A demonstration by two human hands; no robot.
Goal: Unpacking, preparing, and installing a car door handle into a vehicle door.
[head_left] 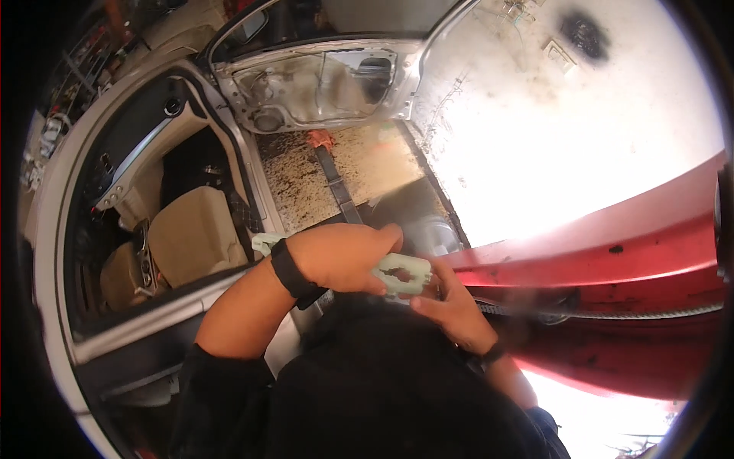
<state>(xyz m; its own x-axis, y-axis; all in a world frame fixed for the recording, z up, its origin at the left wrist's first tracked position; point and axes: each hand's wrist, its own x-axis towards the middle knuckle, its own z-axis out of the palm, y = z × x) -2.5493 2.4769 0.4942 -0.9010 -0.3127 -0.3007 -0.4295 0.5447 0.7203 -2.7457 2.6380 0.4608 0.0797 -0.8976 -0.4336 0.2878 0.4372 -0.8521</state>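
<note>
A pale green, moulded plastic piece [417,268] with an irregular cut-out is held in front of my body. My left hand [348,256], with a black band at the wrist, is closed around it from the left, its back toward the view and most fingers hidden. At the other end my right hand [461,315] grips the piece, thumb on the near side and fingers along the far edge. More pale green plastic shows beyond my left wrist; my arm hides whether it is the same piece.
To the left stands a beige car [73,306] with tan seats [197,229]. Its open door [321,88] is stripped of its inner panel. A speckled board [290,180] bears a crumpled orange cloth [320,138] and a dark strap [335,183]. Red metal bodywork [612,237] rises close on the right.
</note>
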